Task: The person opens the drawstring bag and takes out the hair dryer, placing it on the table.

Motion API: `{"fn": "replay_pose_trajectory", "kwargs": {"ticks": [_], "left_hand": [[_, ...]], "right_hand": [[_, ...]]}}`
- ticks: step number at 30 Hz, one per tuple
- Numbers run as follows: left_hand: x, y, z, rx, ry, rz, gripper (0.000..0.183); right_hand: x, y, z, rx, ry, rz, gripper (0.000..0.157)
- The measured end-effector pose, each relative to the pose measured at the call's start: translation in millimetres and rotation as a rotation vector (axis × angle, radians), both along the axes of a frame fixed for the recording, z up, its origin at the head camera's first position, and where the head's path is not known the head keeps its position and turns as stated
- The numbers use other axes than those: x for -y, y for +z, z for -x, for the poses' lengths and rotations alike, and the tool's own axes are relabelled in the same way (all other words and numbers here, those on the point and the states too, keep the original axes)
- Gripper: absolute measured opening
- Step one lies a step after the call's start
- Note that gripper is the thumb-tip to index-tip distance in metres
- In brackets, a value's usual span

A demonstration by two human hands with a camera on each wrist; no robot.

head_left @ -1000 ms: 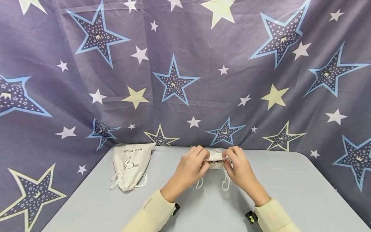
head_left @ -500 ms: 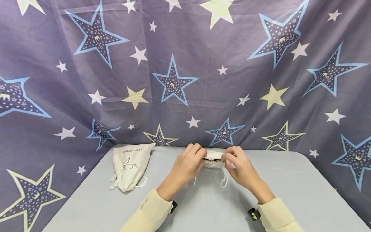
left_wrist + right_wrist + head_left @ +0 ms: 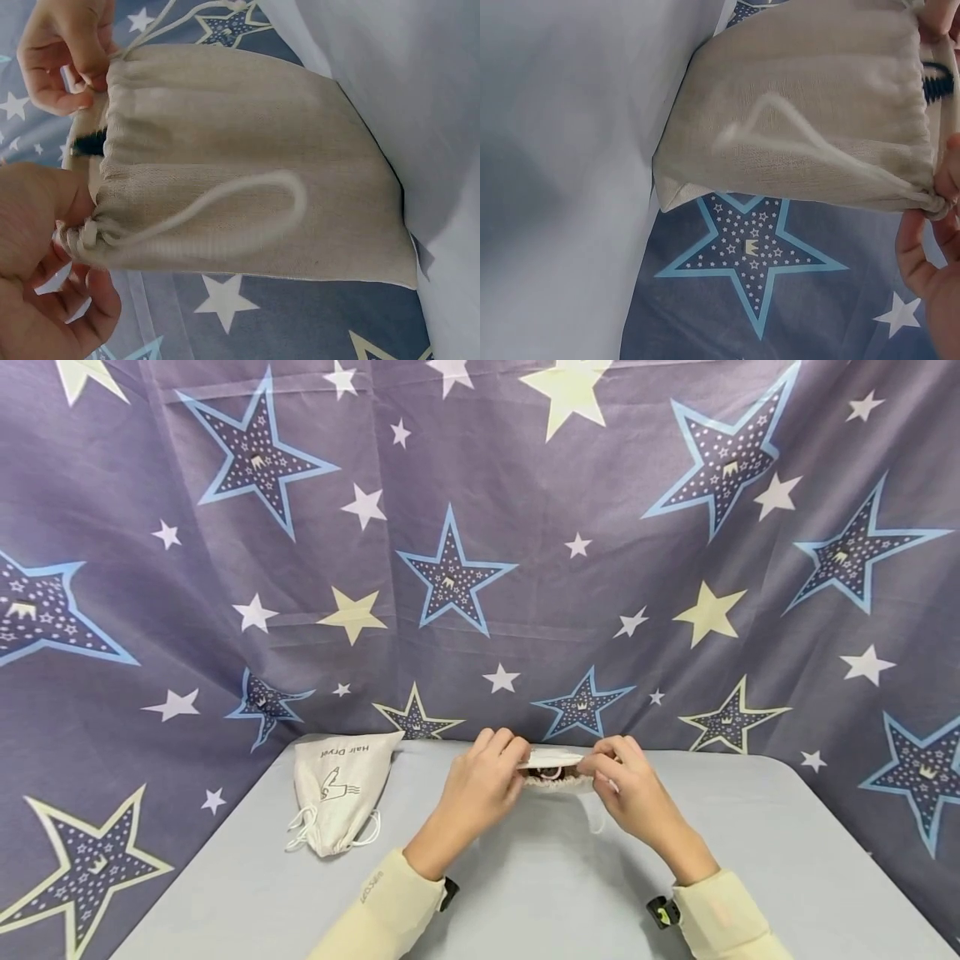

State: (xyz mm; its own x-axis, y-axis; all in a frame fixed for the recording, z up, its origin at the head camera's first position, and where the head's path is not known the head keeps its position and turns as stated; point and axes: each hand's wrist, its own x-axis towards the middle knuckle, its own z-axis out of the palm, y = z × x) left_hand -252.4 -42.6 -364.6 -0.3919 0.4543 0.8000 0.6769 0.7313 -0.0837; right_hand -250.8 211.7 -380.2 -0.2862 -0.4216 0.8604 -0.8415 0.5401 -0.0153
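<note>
My left hand [image 3: 480,789] and right hand [image 3: 637,789] pinch opposite sides of the mouth of a beige drawstring bag [image 3: 555,762] near the table's back edge. The left wrist view shows the bag's gathered cloth body [image 3: 247,142] upright on the table, a white drawcord loop [image 3: 225,199] hanging down its front. Its mouth is parted between the hands. Inside, the right wrist view shows a dark coiled cord [image 3: 937,84]; the rest of the contents is hidden.
A second drawstring bag [image 3: 341,789], printed "Hair Dryer", lies flat at the table's back left. Behind the pale blue-grey table [image 3: 540,893] hangs a purple-grey star-patterned curtain [image 3: 540,635].
The hands have drawn slightly apart, and the bag's mouth has widened from gathered to parted, so dark contents now show. The other bag stays where it was.
</note>
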Motion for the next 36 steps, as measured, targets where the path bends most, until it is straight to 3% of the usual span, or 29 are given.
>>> {"fn": "replay_pose_trajectory", "kwargs": {"ticks": [5, 10, 15, 21, 28, 36], "left_hand": [[1, 0.6, -1.3, 0.067, 0.010, -0.012, 0.029], [2, 1.3, -2.8, 0.114, 0.026, 0.037, 0.033], [3, 0.9, -3.7, 0.173, 0.064, 0.080, 0.036], [4, 1.9, -4.6, 0.224, 0.081, 0.053, 0.037], [2, 1.9, -4.9, 0.258, 0.129, -0.012, 0.036], [4, 2.3, -3.4, 0.229, 0.108, -0.055, 0.035]], "right_hand": [[-1, 0.8, 0.4, -0.034, -0.007, 0.003, 0.028], [-2, 1.6, 1.2, -0.050, -0.009, -0.005, 0.029], [-5, 1.0, 1.0, -0.009, -0.033, -0.041, 0.031], [-9, -0.2, 1.9, 0.021, -0.053, -0.056, 0.036], [-9, 1.6, 0.4, 0.038, -0.074, -0.080, 0.040], [-14, 3.2, 0.8, 0.000, -0.082, -0.087, 0.044]]}}
